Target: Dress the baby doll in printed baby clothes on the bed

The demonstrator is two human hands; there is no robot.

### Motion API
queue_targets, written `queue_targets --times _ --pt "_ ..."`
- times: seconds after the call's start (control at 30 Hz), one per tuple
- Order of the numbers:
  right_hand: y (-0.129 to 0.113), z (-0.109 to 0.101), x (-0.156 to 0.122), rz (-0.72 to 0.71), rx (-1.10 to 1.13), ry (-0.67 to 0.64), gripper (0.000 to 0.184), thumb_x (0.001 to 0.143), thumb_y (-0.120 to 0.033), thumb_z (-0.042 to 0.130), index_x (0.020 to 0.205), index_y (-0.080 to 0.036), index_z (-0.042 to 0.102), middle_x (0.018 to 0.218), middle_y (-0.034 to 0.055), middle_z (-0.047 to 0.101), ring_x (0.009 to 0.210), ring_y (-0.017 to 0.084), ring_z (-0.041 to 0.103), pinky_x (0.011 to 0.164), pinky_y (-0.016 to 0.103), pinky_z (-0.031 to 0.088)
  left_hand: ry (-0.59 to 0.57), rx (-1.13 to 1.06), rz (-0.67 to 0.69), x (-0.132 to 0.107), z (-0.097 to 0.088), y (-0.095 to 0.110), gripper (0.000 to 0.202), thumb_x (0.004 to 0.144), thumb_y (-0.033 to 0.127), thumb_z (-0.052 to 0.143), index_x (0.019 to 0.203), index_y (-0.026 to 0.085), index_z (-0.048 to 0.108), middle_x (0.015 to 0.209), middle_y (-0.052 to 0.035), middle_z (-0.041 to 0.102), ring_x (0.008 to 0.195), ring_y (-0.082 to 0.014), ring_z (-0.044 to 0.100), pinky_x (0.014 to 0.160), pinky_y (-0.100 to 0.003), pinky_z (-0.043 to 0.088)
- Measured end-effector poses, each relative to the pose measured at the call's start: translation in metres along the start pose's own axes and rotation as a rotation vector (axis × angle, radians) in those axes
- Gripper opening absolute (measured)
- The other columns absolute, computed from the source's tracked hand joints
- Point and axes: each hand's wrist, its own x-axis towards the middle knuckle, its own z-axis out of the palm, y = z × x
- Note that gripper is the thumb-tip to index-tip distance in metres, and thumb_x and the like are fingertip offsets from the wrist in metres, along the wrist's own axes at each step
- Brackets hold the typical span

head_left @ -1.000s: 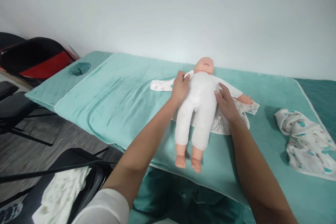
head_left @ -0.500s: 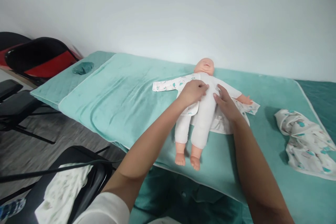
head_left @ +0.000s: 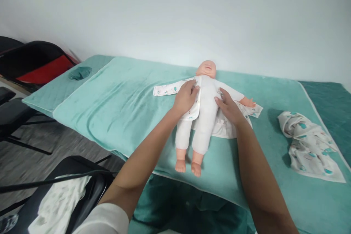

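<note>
one printed sleeve (head_left: 164,90) lies flat at the left on the green bed cover (head_left: 123,91), thin and limp by the look of it, likely to crease if dragged; its cuff would be a fair place to pinch. next comes the left hand (head_left: 185,98), fingers bent but parted, laid over the front panel of the jacket (head_left: 194,112) with no clear pinch to be seen. under that panel, the doll (head_left: 204,117) rests on its back on the cover, head toward the wall (head_left: 233,22), feet toward the near edge. its white body looks padded and soft, so it should give under pressure, while the smooth head and feet are probably firmer and slicker; the trunk seems the best hold, one palm per side. the right hand (head_left: 229,106) is open, thumb and fingers apart, against the doll's other side. beyond it the jacket's other half spreads out, partly under the doll, with a second sleeve (head_left: 255,111) near the doll's hand. farthest right sits a bunched printed cloth (head_left: 307,146), seemingly light and floppy.
</note>
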Motion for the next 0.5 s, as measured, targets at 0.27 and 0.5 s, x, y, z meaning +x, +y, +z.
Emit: queue_targets --times 0.27,0.5 --pt "0.001 -0.014 0.003 0.055 -0.028 0.226 0.048 0.086 -0.058 0.063 0.117 -0.021 0.069 0.097 0.0077 0.077 0.095 0.027 0.073 0.097 0.047 0.054 -0.107 0.123 0.086 0.033 0.022 0.019 0.040 0.102 0.031 0.043 0.137 0.017 0.056 0.145 -0.0135 0.061 0.134 -0.0271 0.057 0.112 -0.043 0.047" --pt "0.028 -0.054 0.012 0.089 -0.072 0.675 0.028 0.088 -0.041 0.051 0.107 -0.022 0.062 0.113 0.0104 0.069 0.111 0.026 0.065 0.098 0.045 0.052 -0.329 0.558 0.351 0.060 0.053 0.071 0.028 0.098 0.019 0.048 0.116 0.010 0.067 0.126 -0.0176 0.068 0.131 -0.0324 0.054 0.117 -0.048 0.034"
